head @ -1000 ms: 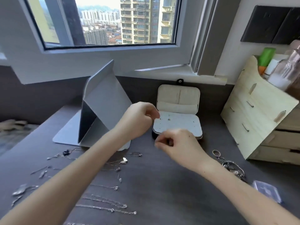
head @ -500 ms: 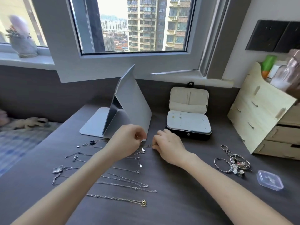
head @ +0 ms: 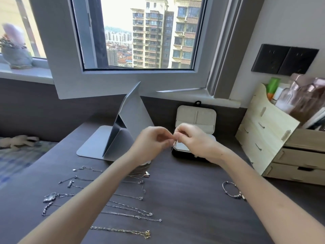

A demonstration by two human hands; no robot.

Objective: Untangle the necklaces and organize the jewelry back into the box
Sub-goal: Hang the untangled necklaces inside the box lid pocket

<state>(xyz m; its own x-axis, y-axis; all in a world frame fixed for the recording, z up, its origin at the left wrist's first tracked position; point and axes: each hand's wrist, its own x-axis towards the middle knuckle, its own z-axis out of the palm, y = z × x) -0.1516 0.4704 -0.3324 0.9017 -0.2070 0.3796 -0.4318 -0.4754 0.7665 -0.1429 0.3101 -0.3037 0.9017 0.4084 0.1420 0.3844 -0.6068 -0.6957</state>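
hidden: jewelry box tray behind right hand; middles of necklaces under left arm; bracelet far side behind right arm | too small: chain hanging from right hand, links and clasp unreadable | cut off: wooden organizer at right edge | blurred: bottles atop organizer

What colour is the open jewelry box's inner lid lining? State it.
Cream, on the black jewelry box's upright padded lid; clearest in the head view.

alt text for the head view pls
The left hand and right hand pinch a small chain above a dark desk, in front of an open jewelry box. Necklaces lie in rows on the left, a bracelet on the right.
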